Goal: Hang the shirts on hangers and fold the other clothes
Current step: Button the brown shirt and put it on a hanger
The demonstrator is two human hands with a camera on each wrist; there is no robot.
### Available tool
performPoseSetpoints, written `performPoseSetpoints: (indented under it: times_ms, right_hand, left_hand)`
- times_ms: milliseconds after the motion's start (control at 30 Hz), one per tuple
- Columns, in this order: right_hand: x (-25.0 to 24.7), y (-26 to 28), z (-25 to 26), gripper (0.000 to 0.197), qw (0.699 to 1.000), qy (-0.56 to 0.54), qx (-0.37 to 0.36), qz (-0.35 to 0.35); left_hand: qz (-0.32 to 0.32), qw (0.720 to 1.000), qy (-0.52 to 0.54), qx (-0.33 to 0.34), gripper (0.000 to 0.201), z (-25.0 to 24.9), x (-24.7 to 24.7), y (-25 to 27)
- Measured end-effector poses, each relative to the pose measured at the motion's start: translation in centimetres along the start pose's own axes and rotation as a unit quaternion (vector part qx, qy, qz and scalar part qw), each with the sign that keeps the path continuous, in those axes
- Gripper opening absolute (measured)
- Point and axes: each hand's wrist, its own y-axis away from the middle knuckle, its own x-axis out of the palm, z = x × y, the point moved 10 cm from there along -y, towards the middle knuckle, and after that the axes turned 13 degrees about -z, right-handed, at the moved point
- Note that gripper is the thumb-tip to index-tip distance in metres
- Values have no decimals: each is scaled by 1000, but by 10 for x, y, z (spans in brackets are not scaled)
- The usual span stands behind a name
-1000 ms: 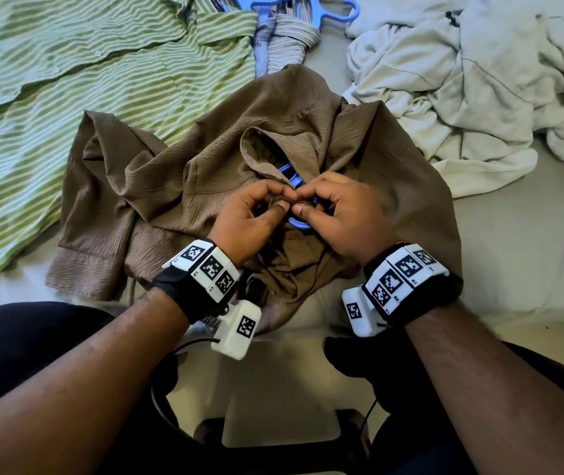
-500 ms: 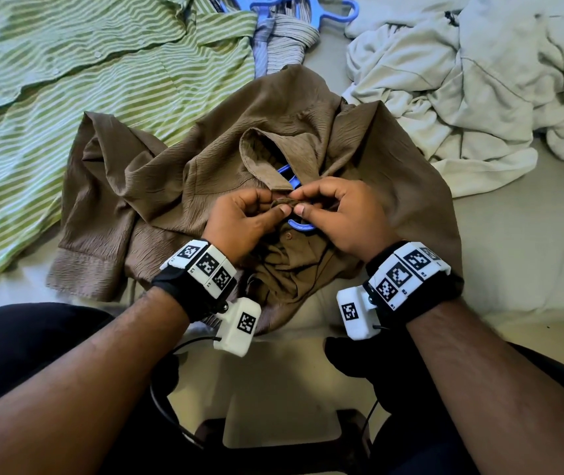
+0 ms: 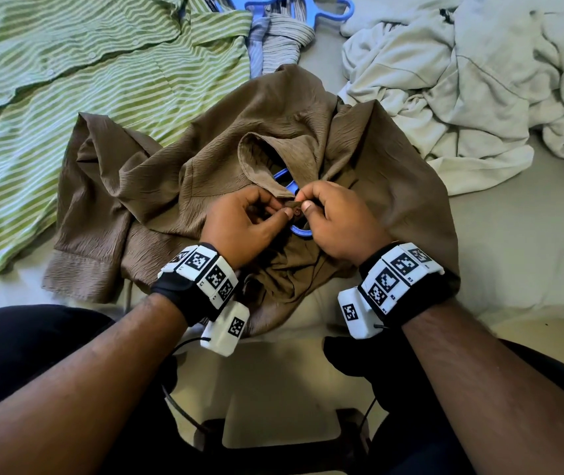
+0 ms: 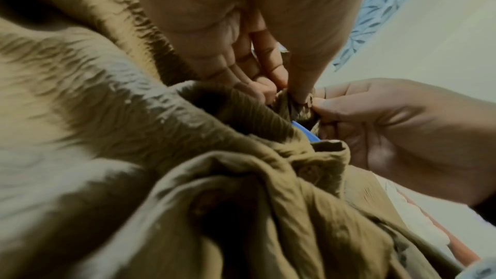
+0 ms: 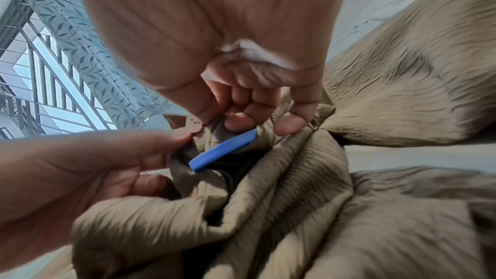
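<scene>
Looking down from the head view, you are pinching the top button (image 3: 297, 211) of the brown shirt (image 3: 184, 186) between both thumbs, your left hand (image 3: 239, 224) and right hand (image 3: 338, 224) meeting just below the collar, probably so the shirt is staying put on the blue hanger (image 3: 299, 230) showing between them. Beyond your hands you are facing one green striped shirt (image 3: 68, 80), one grey striped garment (image 3: 280, 39) lying over one more blue hanger (image 3: 328, 13), and one pale heap (image 3: 462, 80). Through the left wrist camera, your left fingertips (image 4: 276, 75) are gripping the placket at the button (image 4: 308, 101). Through the right wrist camera, your right fingers (image 5: 238, 122) are curling round the cloth beside the button (image 5: 194, 125), one hanger bar (image 5: 222, 150) lying just beneath.
</scene>
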Motion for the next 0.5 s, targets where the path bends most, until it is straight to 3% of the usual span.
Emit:
performPoseSetpoints:
  times_ms: [233,367,500]
  right_hand:
    - [3,1,8,15,999,-23,-16,25]
    - [2,2,6,16,999,-30,0,13]
    - [-7,0,2,25,998,-50,25,-30]
  left_hand:
    - [33,996,60,-49,44,11,8,3]
    - [57,977,174,-105,27,15,19,5]
    - [99,964,212,-129,21,12,28,12]
